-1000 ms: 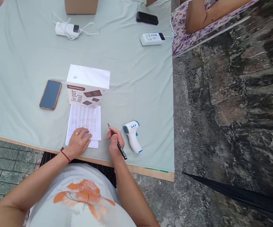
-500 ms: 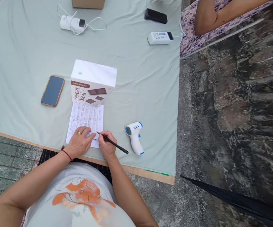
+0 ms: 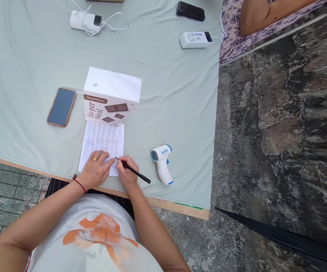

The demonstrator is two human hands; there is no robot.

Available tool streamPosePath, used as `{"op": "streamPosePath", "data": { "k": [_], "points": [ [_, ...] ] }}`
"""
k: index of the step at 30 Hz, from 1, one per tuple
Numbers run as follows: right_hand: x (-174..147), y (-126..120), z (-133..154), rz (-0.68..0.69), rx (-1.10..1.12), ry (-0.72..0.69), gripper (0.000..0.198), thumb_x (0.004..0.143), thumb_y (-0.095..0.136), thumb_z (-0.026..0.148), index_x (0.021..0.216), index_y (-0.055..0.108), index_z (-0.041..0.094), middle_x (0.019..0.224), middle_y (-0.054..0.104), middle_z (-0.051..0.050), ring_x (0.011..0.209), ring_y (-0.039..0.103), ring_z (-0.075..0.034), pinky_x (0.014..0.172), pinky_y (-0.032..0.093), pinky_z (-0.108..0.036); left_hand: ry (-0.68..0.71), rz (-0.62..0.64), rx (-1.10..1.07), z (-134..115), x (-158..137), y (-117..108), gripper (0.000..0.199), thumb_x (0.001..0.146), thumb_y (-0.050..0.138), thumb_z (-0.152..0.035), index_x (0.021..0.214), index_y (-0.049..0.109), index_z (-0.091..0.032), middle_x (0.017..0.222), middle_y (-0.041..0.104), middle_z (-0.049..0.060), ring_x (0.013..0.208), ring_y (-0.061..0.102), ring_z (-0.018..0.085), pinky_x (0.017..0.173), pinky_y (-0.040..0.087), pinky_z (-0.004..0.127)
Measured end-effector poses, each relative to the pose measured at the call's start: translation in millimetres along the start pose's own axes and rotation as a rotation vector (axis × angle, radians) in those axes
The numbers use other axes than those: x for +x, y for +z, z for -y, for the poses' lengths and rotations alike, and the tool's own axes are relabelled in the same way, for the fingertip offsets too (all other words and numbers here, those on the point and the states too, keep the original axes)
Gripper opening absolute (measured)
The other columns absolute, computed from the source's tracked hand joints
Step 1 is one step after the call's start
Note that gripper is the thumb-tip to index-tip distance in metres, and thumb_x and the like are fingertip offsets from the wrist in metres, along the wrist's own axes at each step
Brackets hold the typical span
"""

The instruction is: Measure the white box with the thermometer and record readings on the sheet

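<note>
A white sheet of printed paper [image 3: 103, 138] lies at the table's front edge, its small text too fine to read. My left hand [image 3: 95, 170] rests flat on its lower part, fingers stretched out, with a ring and a red wrist cord. In my right hand [image 3: 127, 173] is a black pen [image 3: 137, 173], its tip on or just above the paper near my left fingertips. Right behind the sheet stands a white "NutriMotion Super Meal" box [image 3: 112, 96]. To the right of my right hand lies a white and blue infrared thermometer [image 3: 162, 164].
A phone [image 3: 61, 107] lies left of the box. Farther back are a white device with a cable [image 3: 85, 22], another white device [image 3: 195, 39] and a black case [image 3: 191, 11]. At the upper right shows another person's arm [image 3: 265, 15]. The tablecloth [image 3: 180, 109] ends at the right.
The pen has swung slightly, its back end shifting a little left and up with my right hand. My left hand stays in place. The view has tilted slightly.
</note>
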State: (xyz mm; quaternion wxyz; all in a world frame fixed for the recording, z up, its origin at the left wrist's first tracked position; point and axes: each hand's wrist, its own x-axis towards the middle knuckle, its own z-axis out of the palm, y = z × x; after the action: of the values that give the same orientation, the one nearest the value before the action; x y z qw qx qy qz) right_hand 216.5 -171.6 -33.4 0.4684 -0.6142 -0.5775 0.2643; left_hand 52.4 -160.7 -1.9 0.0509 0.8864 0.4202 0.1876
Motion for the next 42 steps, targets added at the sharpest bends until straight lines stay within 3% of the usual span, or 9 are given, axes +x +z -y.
{"op": "streamPosePath", "data": {
  "k": [42],
  "points": [
    [-1.0,-1.9,-1.3,-0.024,-0.002,0.03,0.011,0.081,0.052,0.026,0.072,0.057,0.024,0.061,0.058,0.004,0.055,0.053,-0.014,0.057,0.046,-0.027,-0.009,0.028,-0.038,0.6,-0.8,1.5,0.029,0.091,0.052,-0.014,0.116,0.064,-0.017,0.112,0.06,0.013,0.109,0.052,0.028,0.093,0.047,0.045]
  ]
}}
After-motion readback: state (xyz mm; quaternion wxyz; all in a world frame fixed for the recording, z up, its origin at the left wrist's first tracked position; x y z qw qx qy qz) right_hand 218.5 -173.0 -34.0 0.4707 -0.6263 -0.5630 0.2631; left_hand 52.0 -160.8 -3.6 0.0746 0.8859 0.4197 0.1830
